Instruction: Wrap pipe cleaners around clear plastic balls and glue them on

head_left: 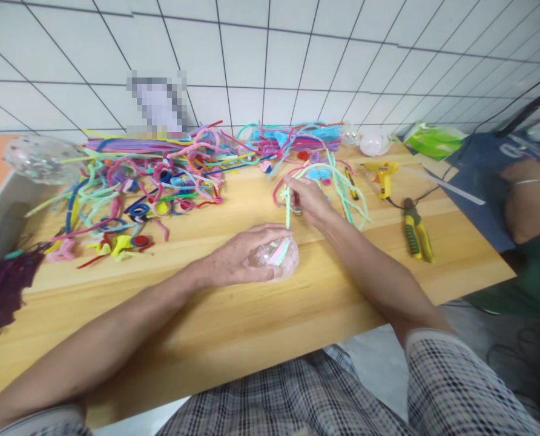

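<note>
My left grip (240, 257) is curved over the clear ball (289, 266), thumb on the near side and fingers on the far side, holding it against or just above the wooden surface (233, 330); which, I cannot tell. Pink and mint strips show on the ball. Just beyond it, my right grip (310, 198) pinches the mint pipe cleaner (288, 212), which runs down to the ball. Well to the right of that grip lie yellow-and-black pliers (414, 230). Loose mint pipe cleaners (342, 188) curl just right of my right grip, and a yellow glue gun (385, 181) lies farther right. Beyond my left grip, to its left, spreads a tangle of coloured pipe cleaners (161, 181). Farthest from both grips, behind everything, stands the tiled wall (288, 60).
</note>
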`<control>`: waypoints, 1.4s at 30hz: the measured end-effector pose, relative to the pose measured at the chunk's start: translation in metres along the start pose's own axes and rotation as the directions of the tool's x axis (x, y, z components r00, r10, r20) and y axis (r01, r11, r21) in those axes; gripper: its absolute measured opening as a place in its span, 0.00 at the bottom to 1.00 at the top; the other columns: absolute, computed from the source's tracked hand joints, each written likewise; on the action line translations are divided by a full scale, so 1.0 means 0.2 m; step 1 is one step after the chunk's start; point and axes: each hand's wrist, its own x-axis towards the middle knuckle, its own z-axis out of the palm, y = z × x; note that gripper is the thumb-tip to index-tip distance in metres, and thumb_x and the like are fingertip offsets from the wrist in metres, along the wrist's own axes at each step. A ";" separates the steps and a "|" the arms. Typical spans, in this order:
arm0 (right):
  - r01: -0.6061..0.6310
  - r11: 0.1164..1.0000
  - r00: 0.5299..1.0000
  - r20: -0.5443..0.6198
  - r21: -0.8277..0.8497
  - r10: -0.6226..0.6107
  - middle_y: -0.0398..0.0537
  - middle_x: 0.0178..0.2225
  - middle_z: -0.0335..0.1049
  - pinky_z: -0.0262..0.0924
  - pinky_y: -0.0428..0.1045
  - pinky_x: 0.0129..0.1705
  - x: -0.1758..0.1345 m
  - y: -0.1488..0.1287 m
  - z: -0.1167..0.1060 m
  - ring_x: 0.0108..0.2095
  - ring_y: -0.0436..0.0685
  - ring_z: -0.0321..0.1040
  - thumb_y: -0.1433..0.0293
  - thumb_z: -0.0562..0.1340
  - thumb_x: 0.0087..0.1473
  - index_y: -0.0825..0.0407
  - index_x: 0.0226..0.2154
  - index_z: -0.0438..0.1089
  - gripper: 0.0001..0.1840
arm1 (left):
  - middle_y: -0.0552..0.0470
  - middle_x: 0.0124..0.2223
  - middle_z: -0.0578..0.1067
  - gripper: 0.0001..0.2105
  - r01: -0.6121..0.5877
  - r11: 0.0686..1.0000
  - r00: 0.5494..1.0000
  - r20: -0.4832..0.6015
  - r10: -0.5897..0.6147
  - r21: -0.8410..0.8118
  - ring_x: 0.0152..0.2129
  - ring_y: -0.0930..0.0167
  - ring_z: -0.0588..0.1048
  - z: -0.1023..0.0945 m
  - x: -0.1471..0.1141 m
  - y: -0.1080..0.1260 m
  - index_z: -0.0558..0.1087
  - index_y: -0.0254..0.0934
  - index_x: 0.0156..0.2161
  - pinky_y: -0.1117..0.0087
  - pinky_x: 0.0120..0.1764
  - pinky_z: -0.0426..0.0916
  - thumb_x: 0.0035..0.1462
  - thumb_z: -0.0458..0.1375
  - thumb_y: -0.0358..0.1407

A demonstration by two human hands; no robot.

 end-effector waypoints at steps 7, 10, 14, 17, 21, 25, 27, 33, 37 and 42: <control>0.030 1.000 0.998 -0.058 -0.009 -0.030 0.37 0.15 0.62 0.49 0.44 0.21 0.05 0.04 -0.01 0.17 0.46 0.55 0.44 0.75 0.65 0.47 0.19 0.63 0.37 | 0.39 0.69 0.81 0.32 -0.032 0.999 0.999 0.016 0.032 -0.030 0.66 0.53 0.82 0.06 0.00 0.03 0.70 0.47 0.74 0.46 0.68 0.78 0.71 0.71 0.47; 0.040 0.998 0.983 -0.184 0.050 -0.030 0.34 0.15 0.56 0.48 0.44 0.20 0.11 0.01 -0.09 0.16 0.45 0.52 0.40 0.75 0.64 0.46 0.19 0.57 0.41 | 0.39 0.71 0.80 0.36 -0.134 0.989 0.987 0.076 0.139 -0.069 0.67 0.52 0.81 0.14 0.00 0.07 0.69 0.49 0.75 0.44 0.71 0.77 0.66 0.74 0.45; 0.042 0.986 0.984 -0.179 0.160 -0.013 0.33 0.20 0.62 0.55 0.42 0.21 0.13 -0.08 -0.17 0.19 0.46 0.59 0.41 0.76 0.64 0.46 0.25 0.63 0.35 | 0.40 0.72 0.79 0.37 -0.098 0.995 0.994 -0.037 0.098 0.019 0.68 0.51 0.79 0.15 -0.01 0.06 0.68 0.50 0.75 0.42 0.71 0.76 0.65 0.73 0.41; -0.064 0.980 0.998 0.013 0.190 0.062 0.40 0.28 0.77 0.63 0.43 0.25 0.07 -0.13 -0.15 0.24 0.47 0.69 0.44 0.78 0.63 0.48 0.32 0.74 0.27 | 0.38 0.75 0.76 0.35 -0.026 0.990 0.983 -0.176 0.051 0.141 0.72 0.50 0.76 0.11 -0.01 0.02 0.67 0.49 0.76 0.40 0.73 0.74 0.68 0.71 0.40; -0.132 0.991 0.967 0.221 0.028 0.122 0.46 0.31 0.82 0.64 0.42 0.27 -0.03 -0.15 -0.07 0.28 0.49 0.73 0.45 0.77 0.64 0.52 0.33 0.81 0.27 | 0.36 0.74 0.76 0.34 -0.024 0.958 0.969 -0.229 0.093 0.287 0.70 0.49 0.78 0.10 -0.02 -0.02 0.68 0.45 0.75 0.41 0.71 0.76 0.68 0.69 0.42; -0.121 0.993 0.949 0.293 -0.004 0.117 0.47 0.30 0.83 0.65 0.42 0.29 -0.09 -0.16 -0.03 0.29 0.49 0.75 0.49 0.75 0.68 0.51 0.32 0.81 0.24 | 0.37 0.74 0.76 0.33 -0.017 0.938 0.975 -0.203 0.093 0.347 0.68 0.48 0.77 0.13 -0.02 -0.02 0.70 0.44 0.74 0.42 0.70 0.76 0.67 0.68 0.42; -0.126 0.992 0.944 0.308 0.021 0.114 0.47 0.31 0.84 0.65 0.42 0.30 -0.11 -0.17 -0.02 0.29 0.49 0.74 0.51 0.76 0.67 0.52 0.32 0.80 0.23 | 0.38 0.73 0.76 0.33 -0.015 0.937 0.981 -0.174 0.081 0.349 0.68 0.48 0.77 0.13 -0.01 -0.01 0.70 0.44 0.74 0.41 0.70 0.76 0.66 0.68 0.42; -0.049 0.983 0.978 0.208 0.177 0.011 0.39 0.25 0.75 0.62 0.43 0.26 -0.10 -0.18 0.00 0.25 0.48 0.69 0.60 0.77 0.64 0.49 0.30 0.77 0.16 | 0.38 0.73 0.76 0.35 -0.033 0.961 0.984 -0.158 0.078 0.274 0.69 0.48 0.77 0.10 -0.02 -0.03 0.65 0.47 0.77 0.40 0.71 0.74 0.69 0.68 0.43; -0.053 0.981 0.983 0.182 0.185 0.019 0.38 0.26 0.73 0.63 0.43 0.27 -0.08 -0.15 0.00 0.25 0.48 0.68 0.55 0.78 0.65 0.49 0.32 0.76 0.19 | 0.35 0.75 0.74 0.40 0.001 0.976 0.963 -0.262 0.057 0.216 0.71 0.49 0.76 0.10 -0.03 -0.05 0.59 0.45 0.80 0.43 0.73 0.73 0.70 0.69 0.45; 0.081 0.992 0.877 0.467 0.093 -0.115 0.44 0.34 0.79 0.70 0.45 0.37 -0.13 -0.16 -0.02 0.34 0.51 0.72 0.37 0.83 0.48 0.49 0.32 0.80 0.34 | 0.37 0.72 0.76 0.32 0.026 0.986 0.933 -0.357 0.036 0.167 0.71 0.52 0.76 0.08 -0.01 -0.05 0.65 0.44 0.74 0.45 0.74 0.71 0.71 0.68 0.46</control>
